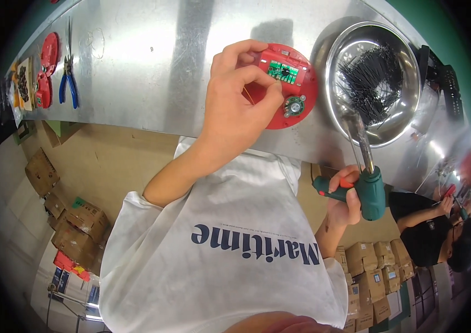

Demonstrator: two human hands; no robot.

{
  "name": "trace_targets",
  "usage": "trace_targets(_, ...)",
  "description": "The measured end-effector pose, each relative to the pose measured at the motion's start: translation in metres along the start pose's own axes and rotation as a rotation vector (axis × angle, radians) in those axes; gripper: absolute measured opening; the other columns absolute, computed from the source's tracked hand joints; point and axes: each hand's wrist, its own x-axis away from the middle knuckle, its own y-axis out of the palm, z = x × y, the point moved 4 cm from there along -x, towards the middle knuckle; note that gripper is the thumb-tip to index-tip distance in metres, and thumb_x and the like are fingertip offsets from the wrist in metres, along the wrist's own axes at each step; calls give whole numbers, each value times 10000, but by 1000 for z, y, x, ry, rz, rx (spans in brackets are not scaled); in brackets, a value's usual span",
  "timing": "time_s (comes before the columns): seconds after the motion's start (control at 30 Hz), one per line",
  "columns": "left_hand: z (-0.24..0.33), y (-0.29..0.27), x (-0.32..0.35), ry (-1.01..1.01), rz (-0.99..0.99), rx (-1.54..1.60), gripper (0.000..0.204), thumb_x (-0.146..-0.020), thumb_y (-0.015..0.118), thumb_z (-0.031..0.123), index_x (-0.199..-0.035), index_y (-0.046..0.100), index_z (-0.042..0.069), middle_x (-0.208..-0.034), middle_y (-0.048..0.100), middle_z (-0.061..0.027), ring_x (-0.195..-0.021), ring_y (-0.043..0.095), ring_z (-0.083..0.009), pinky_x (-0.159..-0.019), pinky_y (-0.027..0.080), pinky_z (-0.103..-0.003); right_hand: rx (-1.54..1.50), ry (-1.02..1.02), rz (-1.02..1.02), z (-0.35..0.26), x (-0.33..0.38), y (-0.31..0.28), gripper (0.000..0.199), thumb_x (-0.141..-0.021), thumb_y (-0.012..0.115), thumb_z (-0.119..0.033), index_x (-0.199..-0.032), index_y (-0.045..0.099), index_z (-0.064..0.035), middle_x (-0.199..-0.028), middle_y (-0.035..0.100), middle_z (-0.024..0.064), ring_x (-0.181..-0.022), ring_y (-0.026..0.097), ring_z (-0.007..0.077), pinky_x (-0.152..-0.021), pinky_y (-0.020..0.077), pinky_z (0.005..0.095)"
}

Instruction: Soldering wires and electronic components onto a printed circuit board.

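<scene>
My left hand [230,102] reaches over a round red plastic housing [309,94] on the table. Its thumb and index fingertip meet in a pinch beside the green circuit board [283,72]; whatever they hold is too small to tell. Other fingers rest at the housing's far left edge. A thin orange wire shows inside the ring of the fingers. Below the board sits a small round speaker [294,106]. My right hand [342,202] grips a green pistol-shaped soldering gun [373,197] with a red trigger, off the table's front edge, its metal barrel pointing up toward the bowl.
A steel bowl [332,111] full of black wires [374,83] stands right of the housing. Blue-handled pliers [68,83] and red plastic parts [47,72] lie far left on the metal table [141,77]. A co-worker [427,227] sits at the right. Cardboard boxes [83,227] stand below.
</scene>
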Motion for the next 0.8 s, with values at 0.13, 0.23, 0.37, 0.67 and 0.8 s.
trace_targets(0.13, 0, -1, -2, -32, -42, -17, 53, -746, 682, 54, -742, 661, 6, -1185, 548, -56, -988, 496, -159, -851, 438, -295, -47, -9, 9, 6, -1, -13, 422, -756, 587, -169, -1095, 462, 50, -932, 500, 193, -574, 500, 223, -501, 431, 284)
trace_targets(0.23, 3, -4, -4, -29, -75, -68, 70, -756, 682, 63, -741, 658, -1, -1184, 550, -61, -972, 505, -158, -841, 444, -293, -58, 2, 31, 7, -3, -17, 414, -758, 589, -168, -1088, 460, 46, -930, 498, 190, -587, 499, 224, -527, 427, 287)
trace_targets(0.37, 8, -12, -4, 65, -166, -107, 78, -807, 664, 63, -844, 663, -6, -1175, 561, -84, -957, 526, -184, -835, 457, -307, -110, -29, 89, 7, -5, -28, 343, -764, 587, -188, -986, 469, 45, -941, 491, 185, -610, 492, 222, -547, 414, 291)
trace_targets(0.67, 32, -27, -67, 289, -720, -422, 372, -770, 703, 105, -1126, 619, 31, -1050, 586, -131, -919, 569, -316, -822, 475, -390, -306, -64, 131, 17, -6, -46, 297, -763, 577, -204, -910, 474, 32, -942, 482, 161, -602, 479, 214, -534, 407, 295)
trace_targets(0.8, 24, -34, -150, 525, -360, -585, 363, -773, 704, 135, -1127, 640, 86, -1025, 589, -120, -943, 571, -311, -812, 484, -397, -338, -35, 167, 18, -4, -46, 282, -769, 564, -197, -908, 474, 31, -939, 482, 164, -602, 483, 216, -531, 414, 290)
